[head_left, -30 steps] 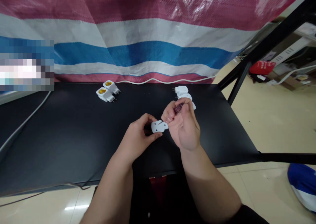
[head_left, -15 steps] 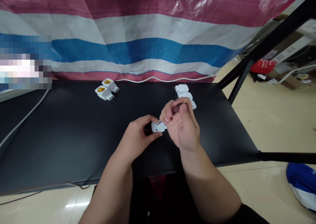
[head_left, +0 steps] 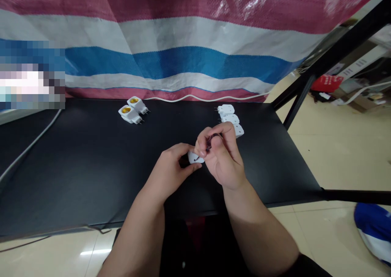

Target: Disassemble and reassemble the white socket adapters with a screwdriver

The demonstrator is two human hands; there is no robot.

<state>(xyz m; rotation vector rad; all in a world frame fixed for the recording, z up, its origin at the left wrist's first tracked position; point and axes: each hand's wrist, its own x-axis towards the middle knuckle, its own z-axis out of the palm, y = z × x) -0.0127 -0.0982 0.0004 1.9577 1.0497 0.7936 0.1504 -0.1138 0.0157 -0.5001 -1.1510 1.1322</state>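
Observation:
My left hand (head_left: 179,163) grips a white plug-in lamp holder (head_left: 193,158) between thumb and fingers, low over the black table, its flat face with small holes turned up. My right hand (head_left: 224,157) is closed around a screwdriver with a dark reddish handle (head_left: 213,140). The screwdriver's thin shaft reaches down to the lamp holder's face; whether its tip sits in a hole, I cannot tell. Part of the lamp holder is hidden behind my right fingers. Just beyond my right hand lie several similar white lamp holders (head_left: 231,119), flat face up with pins pointing left.
Two lamp holders with gold-coloured sockets (head_left: 130,112) stand at the back left of the black table (head_left: 91,167). A white cable (head_left: 189,97) runs along the back edge before a striped plastic sheet (head_left: 183,61). A black metal frame (head_left: 297,93) rises at the right.
My right hand has shifted slightly left and its grip on the screwdriver has turned, the thumb now lying across the handle. The shaft's end is lower on the lamp holder. My left hand has hardly moved.

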